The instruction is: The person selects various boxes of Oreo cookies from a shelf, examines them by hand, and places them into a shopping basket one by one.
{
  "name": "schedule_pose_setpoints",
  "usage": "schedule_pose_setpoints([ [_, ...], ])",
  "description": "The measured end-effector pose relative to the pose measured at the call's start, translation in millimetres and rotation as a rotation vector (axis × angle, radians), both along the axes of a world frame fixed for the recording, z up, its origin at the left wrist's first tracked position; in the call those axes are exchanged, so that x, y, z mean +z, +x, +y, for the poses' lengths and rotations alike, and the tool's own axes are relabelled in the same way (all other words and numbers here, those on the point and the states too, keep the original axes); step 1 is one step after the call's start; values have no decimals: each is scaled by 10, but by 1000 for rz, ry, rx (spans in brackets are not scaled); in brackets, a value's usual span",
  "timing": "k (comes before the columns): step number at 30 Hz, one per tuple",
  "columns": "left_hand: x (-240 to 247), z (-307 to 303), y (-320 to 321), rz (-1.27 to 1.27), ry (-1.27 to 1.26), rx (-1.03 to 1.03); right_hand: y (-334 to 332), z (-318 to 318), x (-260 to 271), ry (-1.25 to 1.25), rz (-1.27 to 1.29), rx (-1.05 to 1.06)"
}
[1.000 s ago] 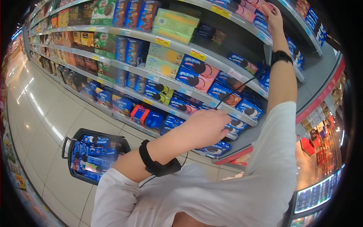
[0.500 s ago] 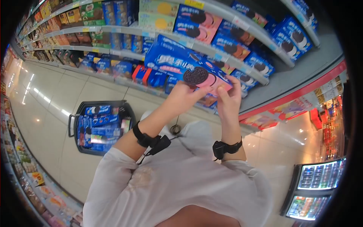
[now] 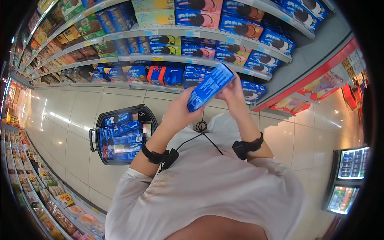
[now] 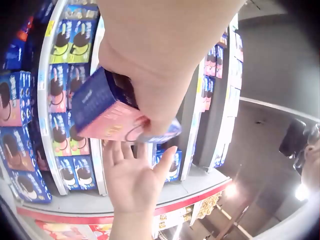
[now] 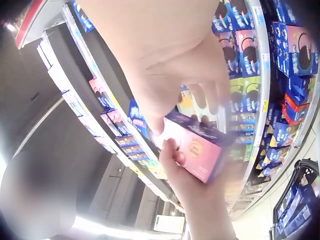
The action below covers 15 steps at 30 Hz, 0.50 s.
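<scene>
A blue and pink cookie box (image 3: 211, 88) is held tilted before the chest, a blue printed side facing up in the head view. My left hand (image 3: 180, 110) grips its lower left end; in the right wrist view that hand (image 5: 187, 180) has its thumb on the pink face of the box (image 5: 202, 150). At the box's upper right end is my right hand (image 3: 236, 100). The left wrist view shows that hand (image 4: 132, 182) palm out, fingers spread and not curled round the box (image 4: 107, 120); whether its fingertips touch the box cannot be told.
A black basket (image 3: 150, 116) full of blue boxes stands on the tiled floor (image 3: 80, 108) at left. Shelves (image 3: 236, 39) of cookie boxes curve across the front, with a red-edged end (image 3: 298, 82) at right. Another stocked shelf (image 3: 44, 180) lies at lower left, a lit cooler (image 3: 352, 164) at right.
My right hand came down from the upper shelf, and the box came before me in both hands. Since then the box has turned, its blue side now up, and my right fingers have opened.
</scene>
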State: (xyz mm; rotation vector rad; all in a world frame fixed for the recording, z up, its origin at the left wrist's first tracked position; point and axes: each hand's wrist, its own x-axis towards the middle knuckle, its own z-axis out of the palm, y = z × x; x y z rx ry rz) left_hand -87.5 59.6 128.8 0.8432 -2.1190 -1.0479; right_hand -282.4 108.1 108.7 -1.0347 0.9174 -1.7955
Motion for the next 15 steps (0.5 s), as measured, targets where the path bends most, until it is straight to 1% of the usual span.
schedule_pose_setpoints([
  [1, 58, 39, 5, -5, 8, -7, -13, -2, 25, 8, -5, -7],
  [3, 145, 76, 27, -245, -315, 119, 19, 20, 179, 114, 86, -48],
  [4, 185, 73, 54, -250, -316, 116, 71, 52, 248, 163, 39, -64],
  [6, 229, 52, 133, -329, -356, 76, 53, 7, 143, 170, -5, -87],
  [7, 207, 38, 186, -329, -355, 75, 31, -5, 83, 177, -44, -108],
  [8, 161, 15, 253, -257, -291, 99, 11, -6, 35, 176, -43, -110],
  [9, 117, -22, 304, -183, -229, 122, -22, -15, -5, 133, -150, -92],
  [10, 83, -64, 343, -181, -234, 121, -52, -25, -13, 87, -257, -72],
  [12, 10, -131, 423, 164, 327, 113, -70, 4, -24, 56, -286, -30],
  [13, -21, -152, 457, 163, 326, 117, -80, 22, -36, 29, -318, 15],
  [14, -48, -170, 486, 299, 418, 35, -123, 20, -116, 28, -307, 75],
  [15, -60, -186, 508, 437, 508, -48, -136, 16, -155, 29, -306, 81],
])
